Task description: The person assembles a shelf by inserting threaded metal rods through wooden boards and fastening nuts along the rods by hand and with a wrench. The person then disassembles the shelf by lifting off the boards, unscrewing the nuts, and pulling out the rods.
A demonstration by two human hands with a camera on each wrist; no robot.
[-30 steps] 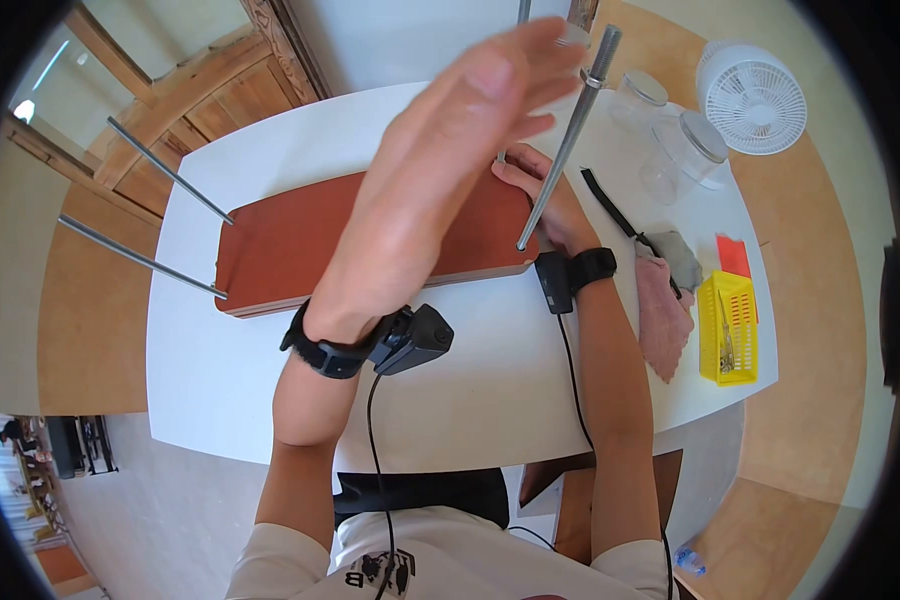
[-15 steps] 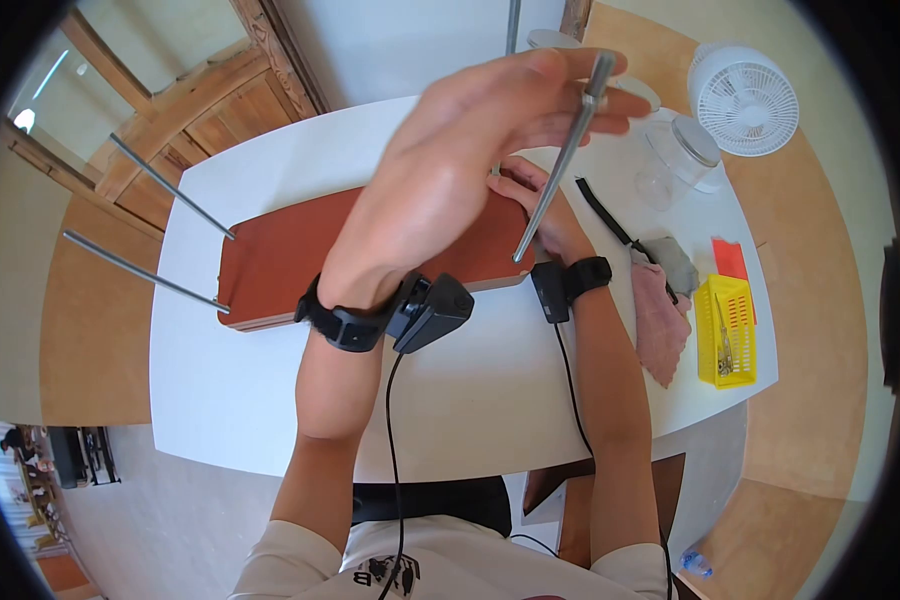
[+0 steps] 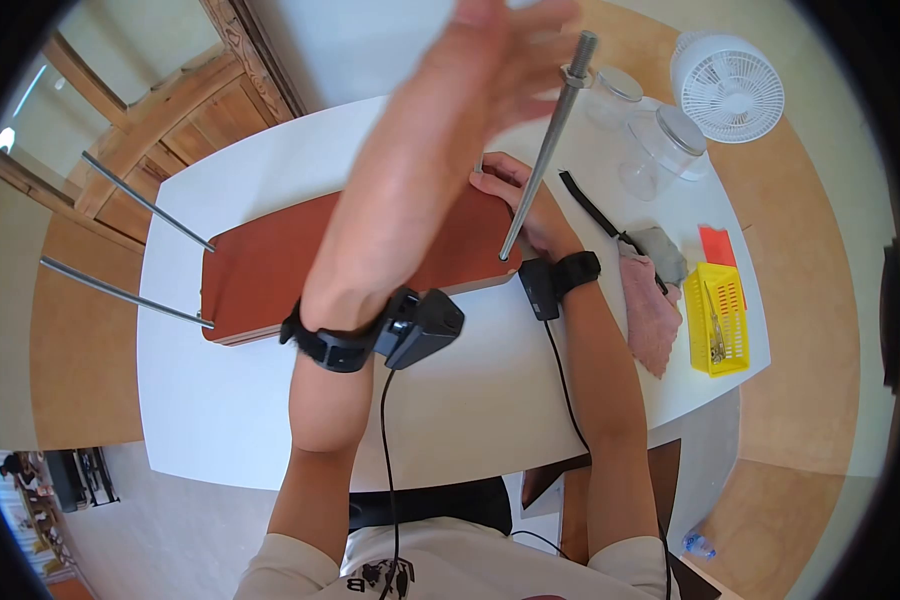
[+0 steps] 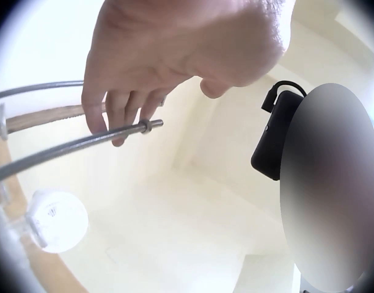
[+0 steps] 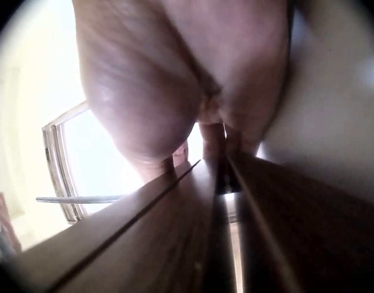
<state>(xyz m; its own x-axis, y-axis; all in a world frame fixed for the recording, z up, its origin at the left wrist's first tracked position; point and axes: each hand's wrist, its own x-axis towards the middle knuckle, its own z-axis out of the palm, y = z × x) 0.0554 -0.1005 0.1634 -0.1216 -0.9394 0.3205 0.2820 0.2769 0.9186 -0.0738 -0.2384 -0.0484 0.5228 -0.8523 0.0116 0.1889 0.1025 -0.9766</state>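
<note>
A stack of reddish-brown boards (image 3: 270, 265) lies on the white table, with metal rods standing from both ends. My left hand (image 3: 420, 150) is raised over the boards, its fingers straight and blurred beside the top of the near right rod (image 3: 540, 160). A nut (image 4: 146, 126) sits just below that rod's tip; in the left wrist view the fingertips overlap the rod close to it. My right hand (image 3: 532, 205) grips the boards' right end near the far rod, thumb at the top edge. In the right wrist view, its fingers reach round the layered boards (image 5: 175, 232).
On the right are glass jars (image 3: 660, 150), a white fan (image 3: 735, 95), a long black-handled tool (image 3: 592, 208), pink cloth (image 3: 650, 320), grey cloth (image 3: 660, 250) and a yellow basket (image 3: 702, 350) holding metal tools. Two rods (image 3: 130, 293) slant outward on the left.
My left hand swept rightward past the near right rod, then drew back up and left. My right hand keeps its grip on the boards. The head view has shifted slightly.
</note>
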